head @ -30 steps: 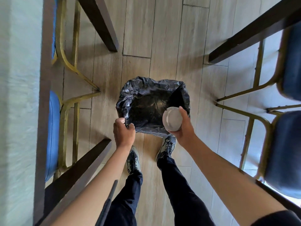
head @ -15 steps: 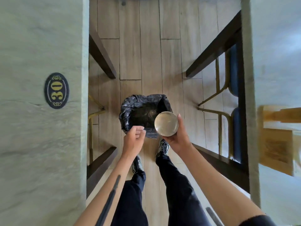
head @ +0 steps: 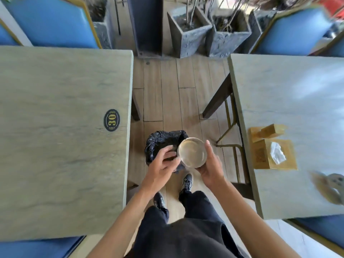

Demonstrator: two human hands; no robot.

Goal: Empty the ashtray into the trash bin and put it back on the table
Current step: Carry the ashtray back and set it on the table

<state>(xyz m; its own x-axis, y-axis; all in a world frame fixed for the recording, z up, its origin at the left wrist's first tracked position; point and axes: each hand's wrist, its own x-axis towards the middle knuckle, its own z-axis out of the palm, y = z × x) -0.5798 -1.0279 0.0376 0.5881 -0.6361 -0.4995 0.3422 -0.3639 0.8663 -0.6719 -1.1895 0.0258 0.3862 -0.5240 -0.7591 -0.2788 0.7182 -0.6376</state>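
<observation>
A round metal ashtray (head: pixel 192 152) is held upright in my right hand (head: pixel 211 164), gripped at its right rim, above the aisle floor. Its shiny inside looks bare. My left hand (head: pixel 162 165) hovers just left of the ashtray with fingers spread, holding nothing; whether its fingertips touch the rim I cannot tell. Below both hands stands the trash bin (head: pixel 162 143), lined with a black bag, on the wooden floor between two stone-topped tables (head: pixel 61 142) (head: pixel 290 101).
The left table carries a black oval plate marked 30 (head: pixel 111 120). On the right table stand a wooden tissue box (head: pixel 273 153) and a blurred object near its front edge (head: pixel 331 185). Blue chairs and grey planters line the far side. My shoes stand behind the bin.
I have straightened up, so the view rose from under the tables to above them. My left hand let go of the bin bag and opened beside the ashtray, which now faces up.
</observation>
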